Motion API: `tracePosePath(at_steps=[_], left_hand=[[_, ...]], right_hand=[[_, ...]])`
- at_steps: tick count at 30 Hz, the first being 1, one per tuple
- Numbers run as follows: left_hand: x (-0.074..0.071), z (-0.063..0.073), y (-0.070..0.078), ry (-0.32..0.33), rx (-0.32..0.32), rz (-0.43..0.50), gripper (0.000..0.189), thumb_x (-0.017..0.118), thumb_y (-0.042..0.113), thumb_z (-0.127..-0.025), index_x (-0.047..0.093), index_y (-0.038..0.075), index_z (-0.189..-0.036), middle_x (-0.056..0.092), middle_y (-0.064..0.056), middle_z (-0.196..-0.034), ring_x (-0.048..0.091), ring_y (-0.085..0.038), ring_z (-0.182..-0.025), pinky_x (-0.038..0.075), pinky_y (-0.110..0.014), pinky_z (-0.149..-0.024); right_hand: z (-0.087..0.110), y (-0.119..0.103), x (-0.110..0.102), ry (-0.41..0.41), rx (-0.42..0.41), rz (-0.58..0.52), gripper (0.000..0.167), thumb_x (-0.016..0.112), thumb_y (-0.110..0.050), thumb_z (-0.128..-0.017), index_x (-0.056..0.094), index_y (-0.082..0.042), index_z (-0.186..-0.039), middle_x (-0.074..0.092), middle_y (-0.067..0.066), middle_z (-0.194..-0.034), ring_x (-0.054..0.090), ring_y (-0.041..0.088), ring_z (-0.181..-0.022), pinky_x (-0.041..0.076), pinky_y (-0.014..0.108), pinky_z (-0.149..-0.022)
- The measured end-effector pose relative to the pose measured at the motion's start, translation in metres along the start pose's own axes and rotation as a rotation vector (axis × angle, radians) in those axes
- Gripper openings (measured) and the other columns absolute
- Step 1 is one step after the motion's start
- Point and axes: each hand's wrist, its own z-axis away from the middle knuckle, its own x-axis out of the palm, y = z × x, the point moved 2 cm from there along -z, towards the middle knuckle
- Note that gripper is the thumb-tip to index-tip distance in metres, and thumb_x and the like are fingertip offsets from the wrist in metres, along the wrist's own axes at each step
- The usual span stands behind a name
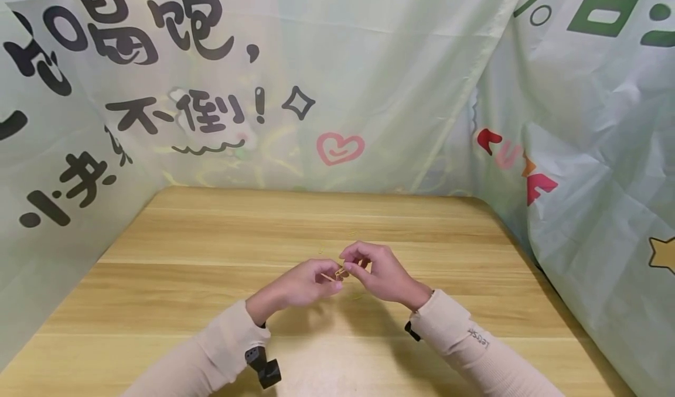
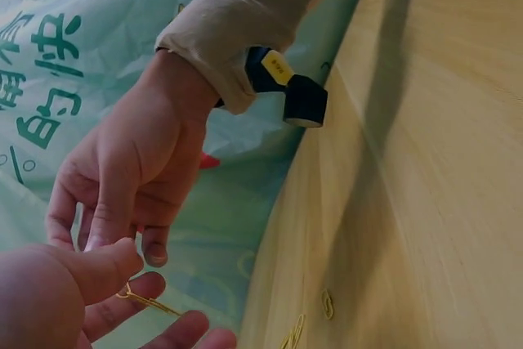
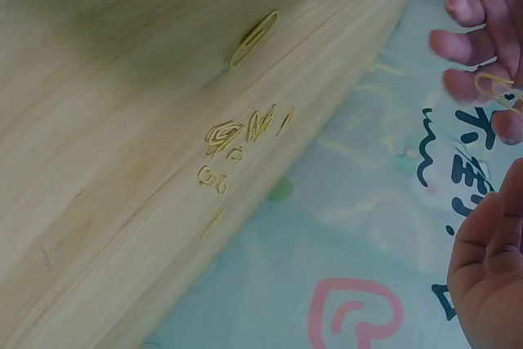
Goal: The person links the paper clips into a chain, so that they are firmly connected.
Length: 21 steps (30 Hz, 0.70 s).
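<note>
Over the middle of the table both hands meet. My left hand [image 1: 306, 283] holds a thin gold paper clip [image 2: 159, 306] between thumb and fingers. Thumb and fingertips of my right hand [image 1: 382, 271] pinch a gold paper clip [image 1: 341, 271] right beside the left fingers. In the left wrist view the gold wire looks like two clips end to end; whether they are linked I cannot tell. The right wrist view has gold wire [image 3: 494, 83] at the left fingers, while the right hand [image 3: 490, 271] is cut off by the frame edge.
Loose gold paper clips lie in a small scattered group [image 3: 222, 135] on the wooden table [image 1: 211, 227], with one clip [image 3: 254, 39] apart from them. Printed cloth [image 1: 395, 92] hangs behind the table and along its sides. Black wrist cameras sit at both cuffs.
</note>
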Motion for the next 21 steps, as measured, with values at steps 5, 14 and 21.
tracePosePath(at_steps=[5,14,21], left_hand=[[0.001,-0.001,-0.002,0.036,0.009,-0.069,0.019,0.053,0.022,-0.101,0.068,0.012,-0.105,0.064,-0.002,-0.117,0.062,-0.022,-0.103,0.051,-0.041,-0.084],[0.002,0.000,-0.002,0.081,0.061,-0.108,0.020,0.052,0.018,-0.102,0.070,0.013,-0.095,0.068,0.001,-0.108,0.063,-0.019,-0.099,0.049,-0.042,-0.086],[0.006,0.008,-0.002,0.101,0.037,-0.084,0.021,0.052,0.019,-0.102,0.070,0.011,-0.094,0.069,-0.002,-0.107,0.060,-0.018,-0.093,0.049,-0.038,-0.078]], right_hand=[[-0.001,-0.002,0.002,-0.013,-0.004,-0.002,0.008,0.066,0.001,-0.090,0.066,-0.004,-0.096,0.066,-0.001,-0.083,0.061,0.010,-0.072,0.052,0.030,-0.062],[-0.002,-0.003,0.005,0.011,-0.018,-0.013,0.008,0.067,-0.001,-0.090,0.067,-0.005,-0.096,0.066,-0.003,-0.082,0.060,0.010,-0.072,0.052,0.028,-0.062],[0.004,0.001,0.003,0.058,0.035,0.006,0.008,0.067,-0.003,-0.089,0.067,-0.008,-0.095,0.064,-0.005,-0.081,0.058,0.008,-0.072,0.051,0.028,-0.061]])
